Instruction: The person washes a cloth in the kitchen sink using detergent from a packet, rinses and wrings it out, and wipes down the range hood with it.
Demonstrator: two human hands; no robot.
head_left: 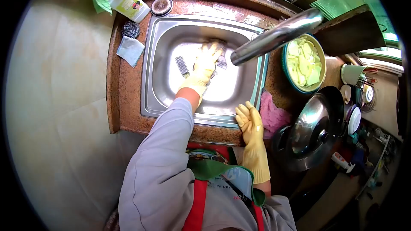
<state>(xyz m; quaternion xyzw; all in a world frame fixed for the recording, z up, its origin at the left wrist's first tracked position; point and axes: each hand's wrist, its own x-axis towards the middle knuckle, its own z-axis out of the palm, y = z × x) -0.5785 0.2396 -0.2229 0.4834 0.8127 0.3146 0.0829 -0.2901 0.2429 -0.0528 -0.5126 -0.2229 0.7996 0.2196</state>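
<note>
My left hand, in a yellow rubber glove, reaches down into the steel sink. Its fingers curl over a crumpled-looking grey, wet thing on the sink floor; the hand covers much of it, so I cannot make out its kind. Left of this hand lies a small tool with a perforated or bristled grey head. My right hand, gloved in the same yellow, rests at the sink's front right corner. Its fingers are stretched out, with nothing in them, beside a pink cloth.
A steel faucet juts over the sink. To the right stand a bowl of pale slices and a lidded pan. On the left ledge are a white bottle, a steel scourer and a pale folded cloth.
</note>
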